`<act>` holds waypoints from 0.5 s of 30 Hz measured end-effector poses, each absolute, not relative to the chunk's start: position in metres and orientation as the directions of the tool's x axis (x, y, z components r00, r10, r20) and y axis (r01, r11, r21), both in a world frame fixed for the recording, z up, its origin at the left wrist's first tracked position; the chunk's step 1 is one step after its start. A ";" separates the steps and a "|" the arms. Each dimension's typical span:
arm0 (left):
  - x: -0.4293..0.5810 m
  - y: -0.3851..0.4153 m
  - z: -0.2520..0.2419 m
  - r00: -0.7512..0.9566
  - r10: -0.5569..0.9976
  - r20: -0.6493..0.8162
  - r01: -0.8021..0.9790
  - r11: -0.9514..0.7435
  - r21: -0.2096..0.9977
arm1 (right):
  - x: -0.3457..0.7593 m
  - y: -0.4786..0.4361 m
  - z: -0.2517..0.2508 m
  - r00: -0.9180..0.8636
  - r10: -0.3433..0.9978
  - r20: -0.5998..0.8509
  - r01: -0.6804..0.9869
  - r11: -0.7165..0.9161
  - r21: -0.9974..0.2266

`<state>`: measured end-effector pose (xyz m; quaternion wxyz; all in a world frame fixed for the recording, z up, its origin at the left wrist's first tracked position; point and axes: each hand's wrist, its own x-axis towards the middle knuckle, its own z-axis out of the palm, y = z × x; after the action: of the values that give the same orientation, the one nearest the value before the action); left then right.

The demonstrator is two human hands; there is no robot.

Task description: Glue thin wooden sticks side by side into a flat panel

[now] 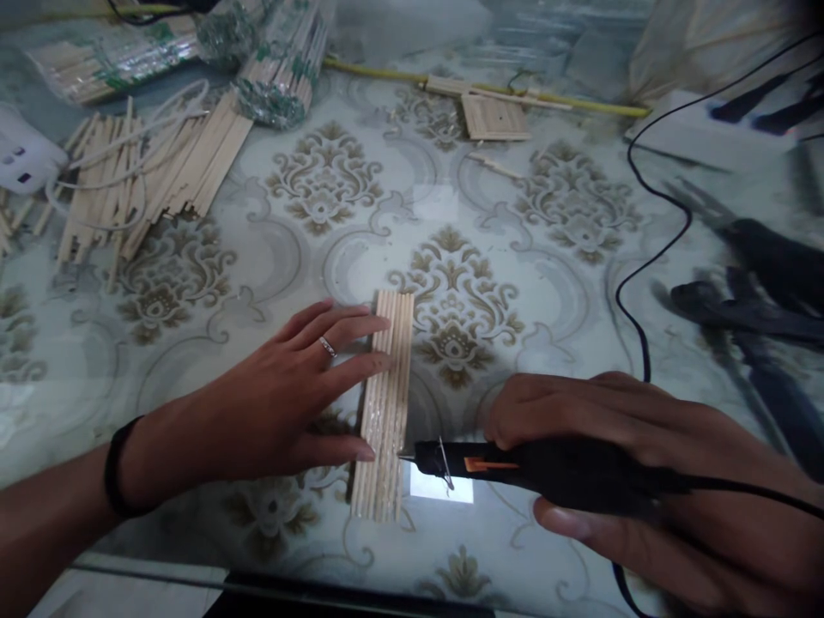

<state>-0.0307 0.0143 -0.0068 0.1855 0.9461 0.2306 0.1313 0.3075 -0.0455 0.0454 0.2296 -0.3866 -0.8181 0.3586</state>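
Observation:
A narrow panel of wooden sticks (390,403) lies lengthwise on the patterned table, the sticks side by side, with shiny glue along its lower half. My left hand (302,386), wearing a ring and a dark wristband, has its fingers spread, and the fingertips rest on the panel's left part. In my right hand (592,446) is a black hot glue gun (572,472), gripped round its body. Its metal tip points left at the panel's right edge, very close to it; whether they touch I cannot tell. A thin wire stand hangs near the nozzle.
Loose wooden sticks (160,172), a white power strip (26,150) and bagged sticks (280,64) are at the upper left. A small square stick panel (494,118) lies at the back near a yellow rod (598,105). Pliers (760,249) and a black cable (644,249) are at right.

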 end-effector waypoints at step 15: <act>-0.031 0.015 -0.009 0.859 0.480 0.179 0.373 -0.825 0.423 | 0.310 -0.051 0.038 -0.700 0.714 0.000 0.415 0.408 -0.813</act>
<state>-0.0315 0.0153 -0.0091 0.1905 0.9450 0.2258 0.1404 0.3096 -0.0509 0.0382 0.1771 -0.3443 -0.8200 0.4216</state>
